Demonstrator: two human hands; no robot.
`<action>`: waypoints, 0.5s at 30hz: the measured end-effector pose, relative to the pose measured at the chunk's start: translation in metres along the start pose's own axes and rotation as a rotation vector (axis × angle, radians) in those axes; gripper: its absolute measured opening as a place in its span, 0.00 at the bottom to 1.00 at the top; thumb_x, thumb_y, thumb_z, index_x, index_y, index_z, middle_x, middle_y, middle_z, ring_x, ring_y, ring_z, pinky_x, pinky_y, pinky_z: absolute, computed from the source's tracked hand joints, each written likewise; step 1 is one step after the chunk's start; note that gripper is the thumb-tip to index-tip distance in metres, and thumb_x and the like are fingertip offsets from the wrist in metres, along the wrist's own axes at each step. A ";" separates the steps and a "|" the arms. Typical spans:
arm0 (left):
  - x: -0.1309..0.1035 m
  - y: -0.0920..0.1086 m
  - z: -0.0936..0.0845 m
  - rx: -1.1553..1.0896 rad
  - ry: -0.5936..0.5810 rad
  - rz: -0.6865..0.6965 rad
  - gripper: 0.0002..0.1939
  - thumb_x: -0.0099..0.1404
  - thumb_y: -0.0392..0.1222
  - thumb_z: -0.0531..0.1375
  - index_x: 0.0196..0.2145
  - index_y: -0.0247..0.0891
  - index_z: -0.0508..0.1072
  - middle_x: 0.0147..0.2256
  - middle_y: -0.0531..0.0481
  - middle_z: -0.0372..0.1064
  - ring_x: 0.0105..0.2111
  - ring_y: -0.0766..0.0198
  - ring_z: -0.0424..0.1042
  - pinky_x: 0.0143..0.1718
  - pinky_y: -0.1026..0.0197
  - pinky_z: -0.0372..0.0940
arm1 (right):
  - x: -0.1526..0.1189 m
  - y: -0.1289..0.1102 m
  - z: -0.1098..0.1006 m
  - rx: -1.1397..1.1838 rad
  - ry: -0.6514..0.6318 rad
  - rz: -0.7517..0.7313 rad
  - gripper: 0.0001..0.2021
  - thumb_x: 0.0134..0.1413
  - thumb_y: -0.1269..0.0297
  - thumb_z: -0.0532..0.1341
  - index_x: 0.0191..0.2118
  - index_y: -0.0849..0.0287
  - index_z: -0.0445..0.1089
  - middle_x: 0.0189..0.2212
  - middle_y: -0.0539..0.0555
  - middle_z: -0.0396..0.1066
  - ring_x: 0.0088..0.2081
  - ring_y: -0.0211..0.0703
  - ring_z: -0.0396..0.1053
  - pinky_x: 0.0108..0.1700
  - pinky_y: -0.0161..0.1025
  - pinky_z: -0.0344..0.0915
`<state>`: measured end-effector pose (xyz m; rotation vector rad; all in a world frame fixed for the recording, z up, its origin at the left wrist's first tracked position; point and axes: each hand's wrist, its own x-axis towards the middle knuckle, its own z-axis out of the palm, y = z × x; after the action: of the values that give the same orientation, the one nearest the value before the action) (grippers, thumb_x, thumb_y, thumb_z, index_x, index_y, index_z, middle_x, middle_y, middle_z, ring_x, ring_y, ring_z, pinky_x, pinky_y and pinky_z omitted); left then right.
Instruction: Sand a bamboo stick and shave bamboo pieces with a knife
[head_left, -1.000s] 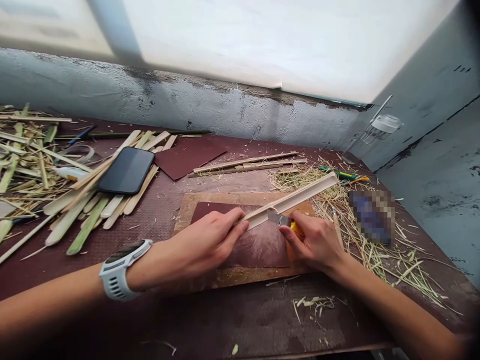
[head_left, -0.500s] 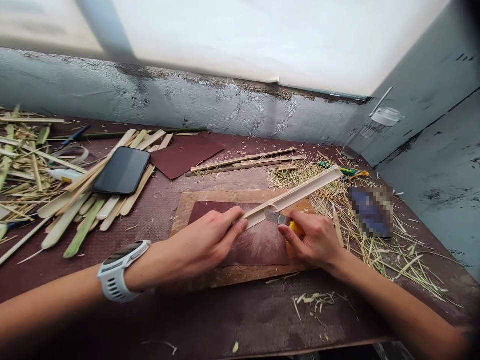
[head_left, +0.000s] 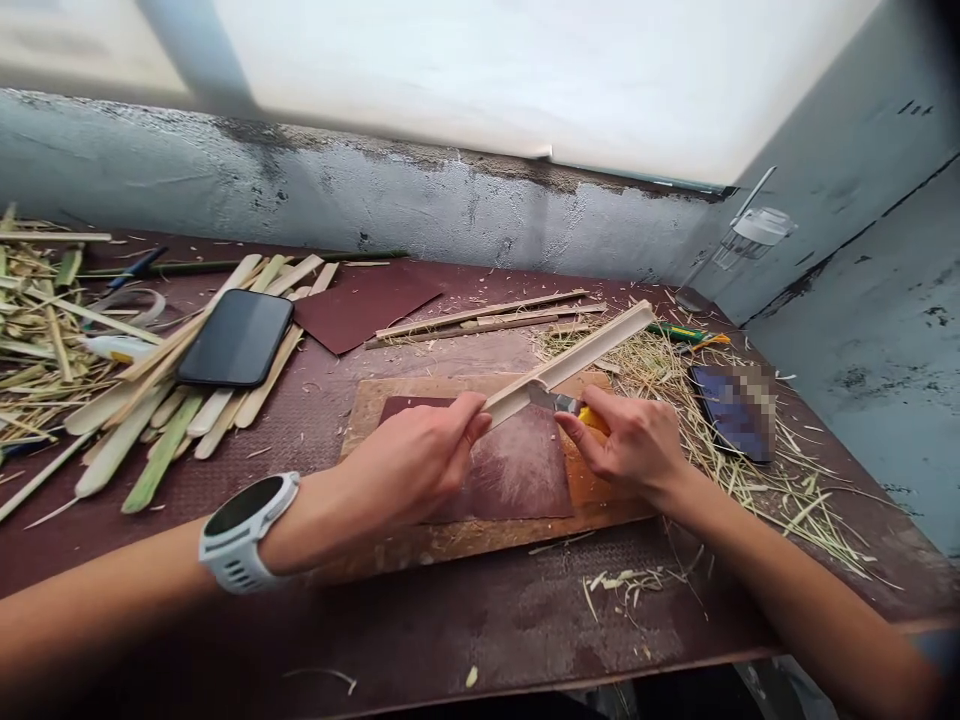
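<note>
Now grasping the near end of a pale, trough-shaped woody strip (head_left: 600,346) with the curled fingers of the left hand (head_left: 420,460), a white watch (head_left: 251,530) at the wrist. Likewise clutching a yellow-handled knife (head_left: 565,404) in the right hand (head_left: 637,435), with flat grey metal at the strip's smooth hollow and 1 thin curl by the blade. Holding that strip tilted above a scuffed maroon sheet (head_left: 525,470) on a worn wooden board (head_left: 600,492). Over to the left, flat, round-ended slats (head_left: 124,455) beneath 1 glossy black phone (head_left: 235,337); further left, a tangled heap of splintery scraps (head_left: 37,340). Away right, wispy, straw-like shavings (head_left: 780,510).
</note>
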<state>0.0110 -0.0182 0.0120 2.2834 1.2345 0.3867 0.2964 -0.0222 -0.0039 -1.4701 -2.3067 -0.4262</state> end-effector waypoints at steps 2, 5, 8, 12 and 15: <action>0.001 -0.003 0.000 -0.036 -0.019 0.027 0.16 0.81 0.50 0.44 0.41 0.41 0.65 0.27 0.52 0.68 0.26 0.61 0.65 0.30 0.58 0.51 | 0.001 -0.001 0.001 -0.011 -0.003 0.004 0.27 0.69 0.38 0.53 0.28 0.56 0.70 0.17 0.50 0.68 0.18 0.37 0.61 0.25 0.38 0.42; 0.003 -0.004 0.000 0.032 0.005 0.023 0.15 0.80 0.47 0.45 0.41 0.40 0.66 0.27 0.52 0.68 0.25 0.60 0.66 0.30 0.58 0.51 | 0.002 -0.001 0.002 -0.030 -0.006 0.022 0.28 0.69 0.38 0.53 0.28 0.56 0.71 0.18 0.50 0.68 0.18 0.37 0.60 0.25 0.37 0.42; 0.006 -0.001 -0.003 0.039 0.023 0.004 0.13 0.79 0.45 0.45 0.42 0.39 0.66 0.28 0.51 0.69 0.26 0.60 0.66 0.29 0.59 0.52 | 0.003 0.000 0.003 -0.040 -0.009 0.016 0.29 0.69 0.38 0.52 0.28 0.56 0.71 0.18 0.51 0.69 0.19 0.37 0.61 0.25 0.38 0.42; 0.008 0.000 -0.004 -0.159 -0.049 0.028 0.20 0.80 0.51 0.44 0.35 0.40 0.65 0.28 0.52 0.68 0.27 0.62 0.66 0.30 0.61 0.57 | 0.003 0.002 0.004 -0.061 -0.005 0.014 0.28 0.69 0.38 0.52 0.29 0.56 0.70 0.18 0.51 0.69 0.19 0.39 0.63 0.25 0.38 0.42; 0.007 -0.004 0.000 0.000 0.013 0.020 0.14 0.79 0.46 0.46 0.42 0.39 0.67 0.28 0.50 0.69 0.27 0.60 0.66 0.31 0.59 0.55 | 0.001 0.001 0.007 -0.044 -0.026 0.012 0.28 0.69 0.38 0.51 0.28 0.56 0.70 0.18 0.52 0.70 0.19 0.39 0.64 0.25 0.38 0.43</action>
<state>0.0125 -0.0110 0.0099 2.2988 1.2187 0.4091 0.2955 -0.0180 -0.0099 -1.5177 -2.3216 -0.4594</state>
